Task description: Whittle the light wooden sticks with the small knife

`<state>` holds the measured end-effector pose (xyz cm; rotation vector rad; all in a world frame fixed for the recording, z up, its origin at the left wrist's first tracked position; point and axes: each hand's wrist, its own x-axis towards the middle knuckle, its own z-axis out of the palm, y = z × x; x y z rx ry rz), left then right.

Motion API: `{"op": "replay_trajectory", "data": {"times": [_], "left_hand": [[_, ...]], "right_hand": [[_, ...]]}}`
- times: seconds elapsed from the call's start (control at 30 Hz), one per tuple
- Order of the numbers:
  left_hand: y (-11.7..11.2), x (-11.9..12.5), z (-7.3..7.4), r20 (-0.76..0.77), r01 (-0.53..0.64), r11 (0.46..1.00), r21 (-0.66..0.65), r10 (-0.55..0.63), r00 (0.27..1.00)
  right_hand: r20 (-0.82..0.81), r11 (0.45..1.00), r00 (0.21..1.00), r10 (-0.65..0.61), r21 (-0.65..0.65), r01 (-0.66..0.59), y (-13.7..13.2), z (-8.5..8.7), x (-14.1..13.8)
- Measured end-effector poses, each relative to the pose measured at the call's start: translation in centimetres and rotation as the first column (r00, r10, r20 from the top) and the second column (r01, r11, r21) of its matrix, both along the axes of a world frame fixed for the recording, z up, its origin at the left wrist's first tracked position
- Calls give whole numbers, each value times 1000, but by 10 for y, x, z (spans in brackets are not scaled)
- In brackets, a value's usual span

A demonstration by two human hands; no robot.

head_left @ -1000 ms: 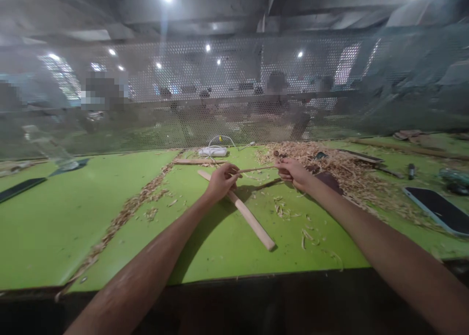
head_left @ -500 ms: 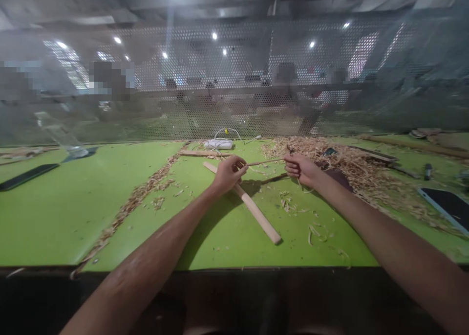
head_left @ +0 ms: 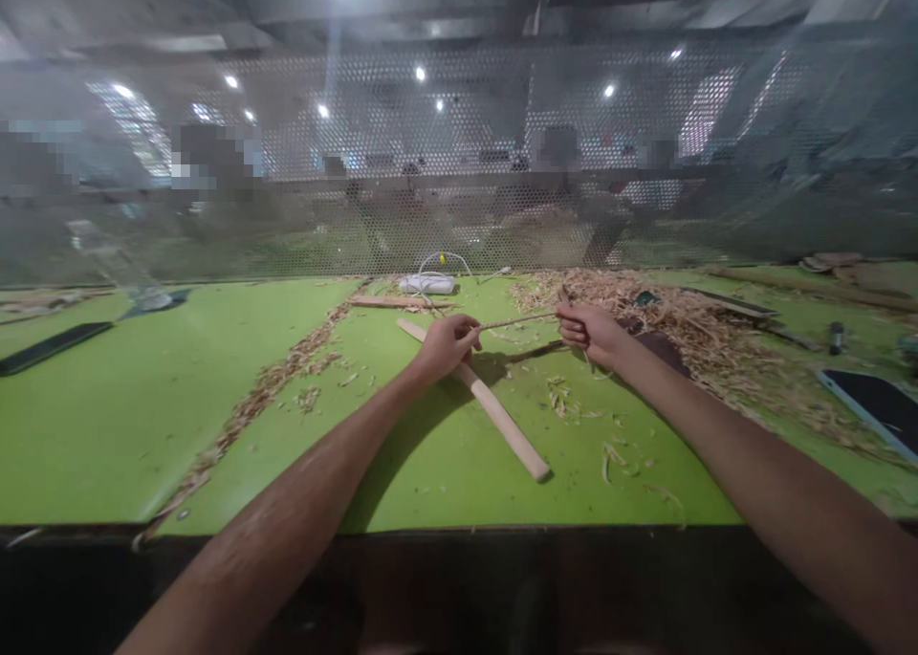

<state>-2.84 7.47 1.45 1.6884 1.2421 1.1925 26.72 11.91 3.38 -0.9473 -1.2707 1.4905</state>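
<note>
A thin, light-brown strip that looks like wood or cord (head_left: 517, 320) is stretched between my two hands, just above the table. My left hand (head_left: 446, 346) pinches its left end between thumb and fingers. Its right end disappears into the curled fingers of my right hand (head_left: 594, 334). Below the left hand lies a flat, pale wooden stick (head_left: 502, 420), slanting toward the table's near edge. A darker thin stick (head_left: 536, 351) rests on the green table (head_left: 445, 483) under the strip, partly hidden by the right hand.
Wood shavings (head_left: 710, 335) heap at the right, and more line a table seam (head_left: 251, 408). Behind my left hand are another wooden strip (head_left: 391, 302) and a white device with a cable (head_left: 428, 283). Phones lie at left (head_left: 54, 346) and right (head_left: 871, 406). A mesh screen (head_left: 459, 225) stands behind.
My left hand has shifted very slightly left and its fingers sit a little differently on the thin strip. The right hand stays about where it was.
</note>
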Motion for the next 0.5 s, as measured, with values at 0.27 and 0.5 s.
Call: {"op": "replay_trajectory", "data": {"times": [0.27, 0.5], "left_hand": [[0, 1, -3, 83, 8, 997, 71, -14, 996], [0, -1, -5, 110, 18, 994, 111, -30, 993]], "right_hand": [[-49, 1000, 999, 0, -8, 0, -1, -1, -3], [-25, 1000, 1000, 0, -7, 0, 0, -2, -3]]}}
